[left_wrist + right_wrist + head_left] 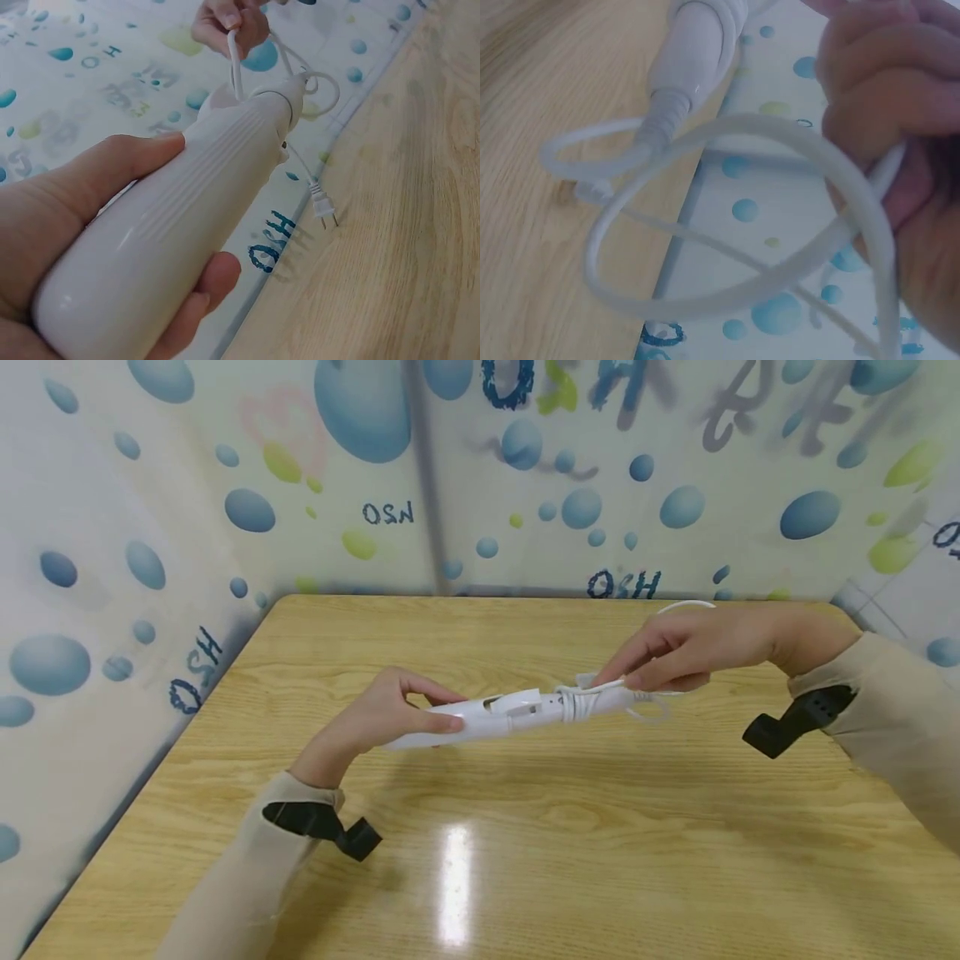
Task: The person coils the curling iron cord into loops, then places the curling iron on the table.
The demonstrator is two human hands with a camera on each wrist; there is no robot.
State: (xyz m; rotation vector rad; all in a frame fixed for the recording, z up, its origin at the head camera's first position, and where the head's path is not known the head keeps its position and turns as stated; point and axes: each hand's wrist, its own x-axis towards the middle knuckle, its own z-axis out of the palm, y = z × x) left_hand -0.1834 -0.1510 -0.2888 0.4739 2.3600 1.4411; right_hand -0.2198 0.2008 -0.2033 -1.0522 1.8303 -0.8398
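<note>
A white curling iron slants up to the right over the table. My left hand grips its thick end, thumb on top and fingers underneath. White power cord is wound in several turns around the narrower right part, beside a raised lever. With curled fingers my right hand pinches the cord at that end. Loose loops of the cord hang below the right hand in the right wrist view. A two-pin plug dangles on the cord in the left wrist view.
The wooden table lies beneath both hands. Walls with a blue bubble print stand behind it and on the left. Each sleeve carries a black wrist camera, the left one near the front and the right one higher up.
</note>
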